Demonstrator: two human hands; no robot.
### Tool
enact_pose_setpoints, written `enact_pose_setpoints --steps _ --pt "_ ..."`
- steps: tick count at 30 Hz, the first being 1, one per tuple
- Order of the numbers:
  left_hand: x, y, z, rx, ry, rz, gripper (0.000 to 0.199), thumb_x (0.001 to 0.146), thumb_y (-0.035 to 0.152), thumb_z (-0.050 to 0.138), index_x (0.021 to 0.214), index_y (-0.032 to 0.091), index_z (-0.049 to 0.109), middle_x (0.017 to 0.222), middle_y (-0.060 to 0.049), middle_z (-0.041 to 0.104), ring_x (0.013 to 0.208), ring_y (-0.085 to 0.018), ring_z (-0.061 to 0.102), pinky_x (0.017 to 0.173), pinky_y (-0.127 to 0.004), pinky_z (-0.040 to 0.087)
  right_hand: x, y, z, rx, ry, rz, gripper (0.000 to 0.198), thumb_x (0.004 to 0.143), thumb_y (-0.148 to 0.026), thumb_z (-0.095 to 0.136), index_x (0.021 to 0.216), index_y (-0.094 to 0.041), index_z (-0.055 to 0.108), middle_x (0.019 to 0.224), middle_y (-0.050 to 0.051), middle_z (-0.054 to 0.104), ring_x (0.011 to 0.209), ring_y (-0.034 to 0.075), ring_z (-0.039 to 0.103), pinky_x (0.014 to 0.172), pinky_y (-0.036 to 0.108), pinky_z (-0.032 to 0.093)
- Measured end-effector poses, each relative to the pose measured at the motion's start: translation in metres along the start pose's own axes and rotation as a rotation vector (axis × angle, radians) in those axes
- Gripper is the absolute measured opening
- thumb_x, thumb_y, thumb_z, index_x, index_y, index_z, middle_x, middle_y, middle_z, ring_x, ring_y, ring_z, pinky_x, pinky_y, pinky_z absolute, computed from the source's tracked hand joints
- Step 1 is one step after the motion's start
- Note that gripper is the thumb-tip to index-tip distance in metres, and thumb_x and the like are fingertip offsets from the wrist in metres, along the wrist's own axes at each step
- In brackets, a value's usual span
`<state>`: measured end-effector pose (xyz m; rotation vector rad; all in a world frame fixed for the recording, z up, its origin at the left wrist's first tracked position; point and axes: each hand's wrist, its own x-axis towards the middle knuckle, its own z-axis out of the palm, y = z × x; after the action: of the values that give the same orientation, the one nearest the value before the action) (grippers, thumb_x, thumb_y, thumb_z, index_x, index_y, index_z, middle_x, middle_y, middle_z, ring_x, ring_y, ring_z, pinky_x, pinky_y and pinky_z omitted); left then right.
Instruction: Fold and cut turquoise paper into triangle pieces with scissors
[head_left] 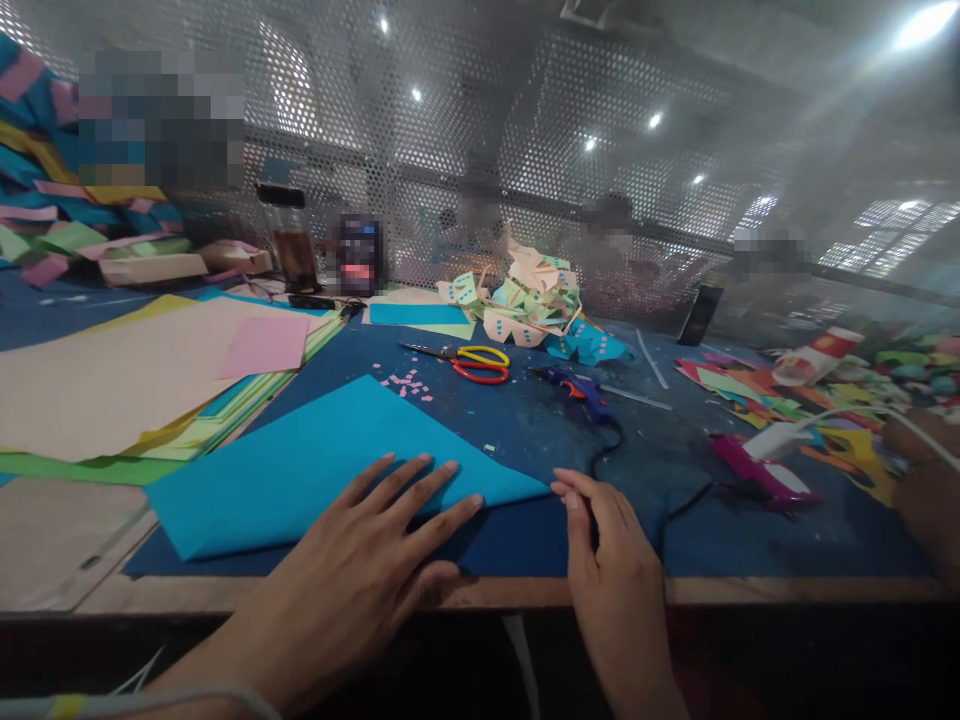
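Observation:
A blue sheet of paper [300,470] lies on the dark blue tabletop, folded along its near side and narrowing to a point at the right. My left hand [375,540] rests flat on it, fingers spread. At the pointed tip, my right hand [611,560] is closed, thumb and fingertips together on the paper's end. Scissors [480,365] with yellow and red handles lie beyond the sheet, beside small pink paper scraps [409,385]. To their right is a blue glue gun [577,390], its cord running toward my right hand.
A stack of coloured paper [150,370] is at the left. Cut paper shapes [532,295] are heaped at the back near a lidded bottle [292,240] and a phone [360,255]. A magenta power strip [761,470] and another person's arm [926,480] are at the right.

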<state>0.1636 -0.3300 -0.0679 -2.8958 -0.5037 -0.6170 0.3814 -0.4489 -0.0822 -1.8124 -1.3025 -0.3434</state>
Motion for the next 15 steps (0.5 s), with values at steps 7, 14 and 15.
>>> enact_pose_setpoints --steps 7,14,15 --pt "-0.0012 0.0004 -0.0001 0.007 -0.019 -0.003 0.052 0.101 0.052 0.048 0.151 0.039 0.043 0.155 -0.003 0.049 0.14 -0.029 0.046 0.117 -0.051 0.031 -0.0003 0.0008 0.0009 -0.017 0.008 -0.017 0.022 0.104 -0.027 0.045 0.11 -0.022 0.066 0.106 0.005 0.073 0.1 0.021 0.067 0.088 0.035 0.051" --pt "-0.0008 0.0008 -0.0003 0.003 -0.027 -0.016 0.051 0.102 0.052 0.048 0.151 0.04 0.044 0.155 -0.002 0.049 0.141 -0.029 0.045 0.117 -0.05 0.032 -0.0008 0.0021 0.0009 -0.025 0.005 -0.024 0.02 0.103 -0.029 0.048 0.11 -0.022 0.065 0.106 0.006 0.073 0.1 0.022 0.067 0.088 0.036 0.05" --pt "-0.0005 0.0008 -0.0004 0.0 -0.027 -0.015 0.051 0.101 0.052 0.048 0.15 0.039 0.044 0.154 -0.002 0.049 0.141 -0.029 0.045 0.117 -0.05 0.033 -0.0011 0.0024 0.0011 -0.027 0.006 -0.024 0.02 0.103 -0.029 0.048 0.11 -0.022 0.066 0.106 0.006 0.072 0.1 0.022 0.067 0.088 0.036 0.05"
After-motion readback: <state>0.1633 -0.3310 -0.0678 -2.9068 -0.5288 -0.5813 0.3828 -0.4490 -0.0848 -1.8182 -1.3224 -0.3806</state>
